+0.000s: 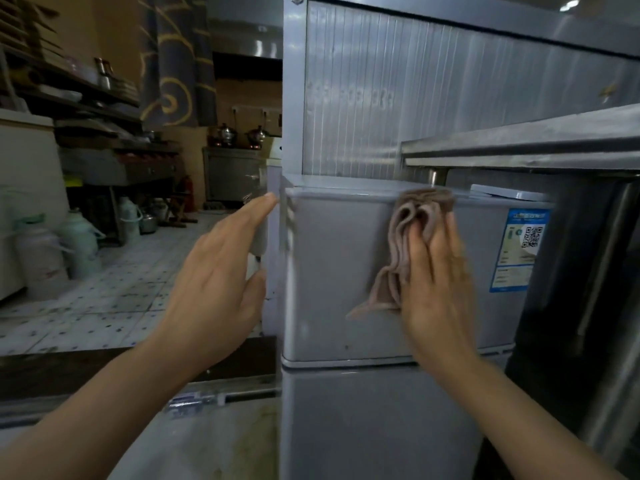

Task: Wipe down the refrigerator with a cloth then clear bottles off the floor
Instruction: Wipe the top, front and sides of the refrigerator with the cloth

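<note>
A small grey refrigerator stands in front of me, its upper door facing me, with a blue label at the door's right. My right hand presses a crumpled brown cloth flat against the upper door, and the cloth reaches up to the door's top edge. My left hand is spread, its fingertips at the refrigerator's upper left corner, holding nothing. Several pale plastic bottles and jugs stand on the tiled floor at the far left.
A steel table overhangs the refrigerator's right side, with its dark leg beside the door. A ribbed metal wall panel rises behind. A low grey counter lies below my left arm. Shelves and kettles fill the kitchen at left.
</note>
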